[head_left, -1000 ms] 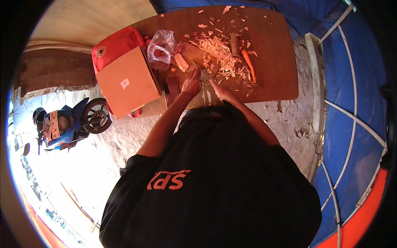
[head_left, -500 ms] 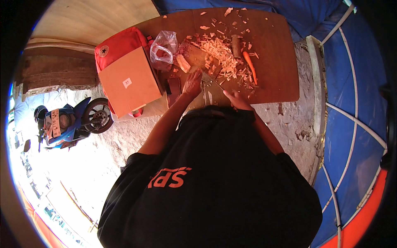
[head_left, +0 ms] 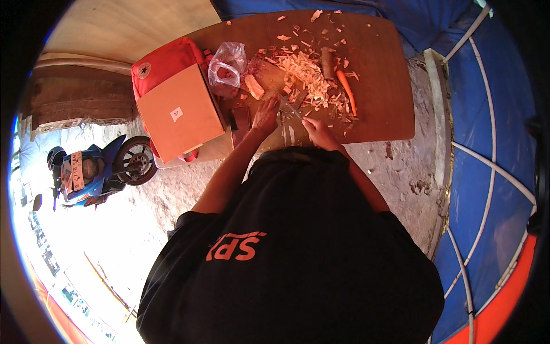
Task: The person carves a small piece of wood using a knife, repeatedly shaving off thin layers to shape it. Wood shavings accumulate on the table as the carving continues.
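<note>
My right hand point(head_left: 319, 132) is closed around the handle of a knife point(head_left: 293, 109). Its thin blade slants up and left, its tip close to the fingers of my left hand point(head_left: 265, 118). That left hand rests at the table's near side with its fingers drawn together; whatever they hold is too small or hidden to make out. Just beyond them lies a pale, chunky block point(head_left: 254, 87). A heap of pale shavings and chips point(head_left: 306, 74) spreads past the knife. At its right lie a short brown log-like piece point(head_left: 327, 63) and a long, tapered orange thing point(head_left: 347, 93).
Left of the work are a clear plastic bag point(head_left: 228, 63), a cardboard box point(head_left: 179, 117), a red bag point(head_left: 166, 60) and a dark flat object point(head_left: 240, 119). All are on the brown table point(head_left: 381, 74). A blue motorbike point(head_left: 94, 169) stands at left; blue tarpaulin point(head_left: 487, 229) hangs at right.
My right hand has moved up and left with the knife, bringing its handle nearer my left hand. My left hand has stayed almost in place.
</note>
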`<state>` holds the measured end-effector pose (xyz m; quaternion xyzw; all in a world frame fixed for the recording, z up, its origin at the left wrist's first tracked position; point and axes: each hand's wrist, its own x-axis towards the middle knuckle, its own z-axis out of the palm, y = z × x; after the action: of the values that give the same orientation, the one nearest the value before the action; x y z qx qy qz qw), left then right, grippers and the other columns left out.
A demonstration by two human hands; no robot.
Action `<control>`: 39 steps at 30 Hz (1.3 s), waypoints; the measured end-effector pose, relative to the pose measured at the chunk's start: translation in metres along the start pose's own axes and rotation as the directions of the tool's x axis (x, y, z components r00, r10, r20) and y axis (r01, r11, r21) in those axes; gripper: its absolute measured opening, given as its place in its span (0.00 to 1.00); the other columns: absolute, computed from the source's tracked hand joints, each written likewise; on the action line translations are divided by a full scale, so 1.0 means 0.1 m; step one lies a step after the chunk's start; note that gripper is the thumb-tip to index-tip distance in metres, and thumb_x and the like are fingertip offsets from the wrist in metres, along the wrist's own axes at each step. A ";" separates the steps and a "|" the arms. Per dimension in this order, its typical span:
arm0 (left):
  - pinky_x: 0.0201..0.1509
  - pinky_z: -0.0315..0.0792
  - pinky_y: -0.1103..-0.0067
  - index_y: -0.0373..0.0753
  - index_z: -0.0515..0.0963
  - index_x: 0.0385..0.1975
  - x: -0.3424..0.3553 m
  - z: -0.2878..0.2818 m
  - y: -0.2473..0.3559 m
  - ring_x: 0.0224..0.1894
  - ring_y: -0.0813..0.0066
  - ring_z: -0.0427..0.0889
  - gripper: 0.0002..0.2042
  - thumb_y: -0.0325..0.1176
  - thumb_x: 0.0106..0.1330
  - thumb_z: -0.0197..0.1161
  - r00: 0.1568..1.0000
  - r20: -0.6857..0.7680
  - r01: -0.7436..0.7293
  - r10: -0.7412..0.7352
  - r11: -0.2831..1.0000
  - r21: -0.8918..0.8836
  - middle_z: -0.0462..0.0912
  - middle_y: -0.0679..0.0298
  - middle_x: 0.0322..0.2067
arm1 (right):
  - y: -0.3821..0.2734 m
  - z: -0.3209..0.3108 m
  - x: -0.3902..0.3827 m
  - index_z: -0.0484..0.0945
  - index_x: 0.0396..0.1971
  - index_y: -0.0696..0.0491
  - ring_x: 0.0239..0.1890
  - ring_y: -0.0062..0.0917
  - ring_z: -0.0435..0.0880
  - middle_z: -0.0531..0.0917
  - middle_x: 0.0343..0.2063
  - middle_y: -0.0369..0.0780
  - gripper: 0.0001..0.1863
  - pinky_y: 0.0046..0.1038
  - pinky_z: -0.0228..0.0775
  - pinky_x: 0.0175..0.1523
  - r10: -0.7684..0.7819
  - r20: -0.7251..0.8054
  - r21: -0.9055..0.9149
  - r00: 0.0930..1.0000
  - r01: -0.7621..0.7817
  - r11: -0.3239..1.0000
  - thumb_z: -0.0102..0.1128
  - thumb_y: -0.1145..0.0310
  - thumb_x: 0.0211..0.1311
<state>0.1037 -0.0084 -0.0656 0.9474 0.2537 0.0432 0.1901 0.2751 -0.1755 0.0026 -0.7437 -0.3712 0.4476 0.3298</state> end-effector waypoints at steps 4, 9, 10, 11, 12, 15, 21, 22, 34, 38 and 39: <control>0.74 0.53 0.63 0.32 0.61 0.65 0.02 0.01 0.00 0.71 0.57 0.59 0.37 0.22 0.49 0.60 0.999 0.042 0.016 -0.016 1.000 0.014 0.60 0.50 0.68 | -0.02 -0.04 -0.05 0.77 0.52 0.61 0.46 0.41 0.85 0.84 0.40 0.54 0.25 0.35 0.73 0.50 0.008 0.007 -0.011 1.000 -0.008 1.000 0.51 0.53 0.71; 0.74 0.54 0.64 0.32 0.61 0.65 0.03 -0.01 0.02 0.70 0.56 0.59 0.36 0.22 0.49 0.59 1.000 0.017 0.012 -0.013 1.000 0.017 0.60 0.49 0.67 | -0.01 -0.07 -0.12 0.79 0.51 0.61 0.49 0.42 0.83 0.84 0.43 0.54 0.25 0.34 0.73 0.53 0.056 0.015 -0.031 0.998 -0.055 0.998 0.52 0.53 0.71; 0.74 0.54 0.64 0.31 0.61 0.65 0.03 -0.01 0.03 0.70 0.56 0.59 0.36 0.22 0.49 0.59 0.999 0.030 0.016 -0.017 1.000 0.013 0.60 0.49 0.67 | 0.00 -0.07 -0.12 0.79 0.50 0.61 0.49 0.43 0.83 0.84 0.43 0.54 0.25 0.34 0.73 0.53 -0.016 -0.021 -0.052 1.000 0.015 0.999 0.52 0.53 0.70; 0.73 0.54 0.64 0.31 0.62 0.64 0.03 -0.01 0.04 0.70 0.56 0.59 0.36 0.22 0.49 0.59 1.000 0.017 0.007 -0.008 1.000 0.026 0.60 0.49 0.67 | 0.01 -0.07 -0.12 0.79 0.50 0.61 0.49 0.43 0.83 0.84 0.43 0.54 0.25 0.34 0.73 0.52 -0.058 -0.041 -0.056 0.998 0.055 0.997 0.52 0.53 0.70; 0.73 0.54 0.64 0.31 0.62 0.64 0.03 -0.02 0.04 0.70 0.55 0.59 0.35 0.22 0.49 0.59 1.000 0.019 0.005 -0.005 0.999 0.037 0.60 0.48 0.67 | 0.02 -0.06 -0.13 0.79 0.50 0.61 0.49 0.43 0.83 0.84 0.43 0.54 0.25 0.34 0.73 0.52 -0.071 -0.050 -0.063 0.996 0.067 0.996 0.53 0.53 0.70; 0.73 0.54 0.63 0.30 0.63 0.62 0.03 -0.03 0.06 0.69 0.54 0.60 0.34 0.22 0.49 0.60 1.000 -0.016 -0.006 0.006 1.000 0.025 0.61 0.47 0.66 | 0.02 -0.07 -0.14 0.80 0.50 0.60 0.49 0.45 0.83 0.83 0.43 0.54 0.24 0.36 0.73 0.52 -0.073 -0.056 -0.065 0.996 0.069 0.995 0.52 0.53 0.70; 0.71 0.57 0.63 0.29 0.65 0.61 0.03 -0.05 0.08 0.67 0.52 0.63 0.33 0.22 0.49 0.59 0.999 -0.029 0.014 -0.013 1.000 0.016 0.63 0.46 0.65 | -0.14 -0.03 -0.15 0.80 0.46 0.57 0.46 0.50 0.80 0.83 0.40 0.54 0.21 0.42 0.73 0.50 -0.109 -0.107 -0.219 0.988 0.084 0.972 0.47 0.55 0.71; 0.71 0.57 0.63 0.29 0.65 0.61 0.03 -0.04 0.08 0.67 0.52 0.63 0.33 0.22 0.49 0.59 0.999 -0.034 0.013 -0.012 1.000 0.023 0.63 0.46 0.65 | -0.17 -0.03 -0.15 0.80 0.44 0.58 0.45 0.51 0.80 0.82 0.38 0.55 0.21 0.43 0.72 0.48 -0.137 -0.102 -0.215 0.985 0.112 0.970 0.47 0.56 0.71; 0.70 0.58 0.63 0.30 0.68 0.60 0.01 0.01 0.09 0.67 0.51 0.63 0.32 0.20 0.48 0.57 0.991 -0.133 0.013 -0.021 0.998 -0.058 0.64 0.48 0.65 | -0.28 0.08 0.16 0.77 0.37 0.58 0.39 0.54 0.79 0.81 0.32 0.56 0.18 0.50 0.71 0.42 -0.146 -0.007 -0.381 0.989 0.132 0.915 0.44 0.58 0.72; 0.71 0.57 0.63 0.30 0.68 0.60 0.00 0.05 0.09 0.67 0.53 0.63 0.30 0.24 0.51 0.58 0.991 -0.126 0.027 -0.032 0.999 -0.045 0.64 0.48 0.65 | -0.06 0.12 0.10 0.78 0.41 0.58 0.38 0.55 0.79 0.81 0.31 0.57 0.19 0.50 0.71 0.41 -0.145 -0.038 -0.395 0.989 0.118 0.911 0.45 0.57 0.72; 0.71 0.57 0.63 0.31 0.67 0.61 -0.01 0.06 0.09 0.67 0.54 0.63 0.30 0.28 0.54 0.59 0.992 -0.120 0.024 -0.027 0.999 -0.029 0.63 0.49 0.65 | 0.00 0.13 0.06 0.78 0.42 0.58 0.38 0.55 0.79 0.80 0.30 0.57 0.19 0.49 0.71 0.41 -0.165 -0.058 -0.375 0.985 0.131 0.918 0.45 0.57 0.73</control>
<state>0.1081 -0.0180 -0.0682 0.9370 0.2763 0.1015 0.1882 0.2647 -0.1683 -0.0049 -0.7814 -0.4891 0.3099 0.2328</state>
